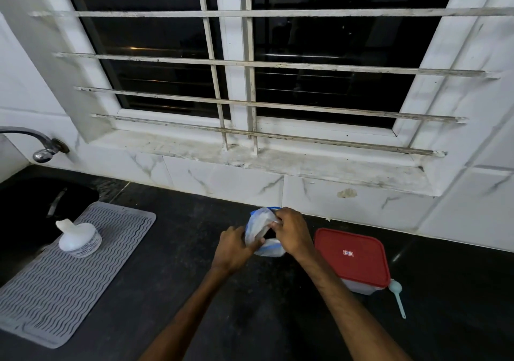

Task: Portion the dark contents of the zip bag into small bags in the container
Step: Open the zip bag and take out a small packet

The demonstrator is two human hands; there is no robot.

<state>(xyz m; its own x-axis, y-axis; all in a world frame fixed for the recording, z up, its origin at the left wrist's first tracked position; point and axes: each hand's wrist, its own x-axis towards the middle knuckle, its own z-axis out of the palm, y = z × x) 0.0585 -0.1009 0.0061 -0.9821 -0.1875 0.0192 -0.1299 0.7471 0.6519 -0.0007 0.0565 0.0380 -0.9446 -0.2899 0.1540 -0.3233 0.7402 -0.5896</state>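
Observation:
A clear zip bag with a blue zip strip stands on the black counter near the back wall. My left hand grips its left side and my right hand pinches its top right edge; the mouth between them looks dark. A container with a red lid, lid on, sits just right of my right hand. A pale blue spoon lies against the container's right corner. What the container holds is hidden by the lid.
A grey ribbed mat lies at the left with a white tub of wipes on it. Behind it are a dark sink and a tap. A barred window and white tiled wall back the counter.

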